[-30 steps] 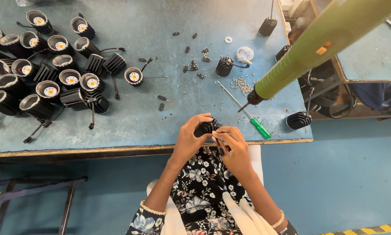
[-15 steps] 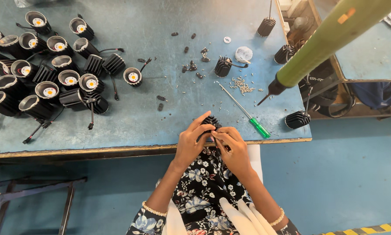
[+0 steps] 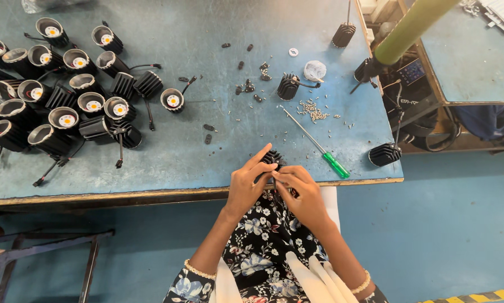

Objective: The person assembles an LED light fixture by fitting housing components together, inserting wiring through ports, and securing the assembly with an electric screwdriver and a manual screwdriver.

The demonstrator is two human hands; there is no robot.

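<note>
Gripping black finned housing [image 3: 273, 157], between both hands' fingers [image 3: 266, 168]

The blue worktable [image 3: 196, 163] carries about sixteen black finned lamp housings with reflector cups [image 3: 67, 120] clustered at its left end. Four bare black heat sinks stand apart: one [image 3: 288, 87] by the screws, one [image 3: 343, 35] at the far edge, one [image 3: 385, 154] at the right corner, and one [image 3: 272, 158] between two hands. One green-handled screwdriver [image 3: 318, 146] lies near one loose pile of small screws [image 3: 314, 110].

Left hand [image 3: 251, 182] and right hand [image 3: 299, 191] meet, fingers pinched together.
</note>
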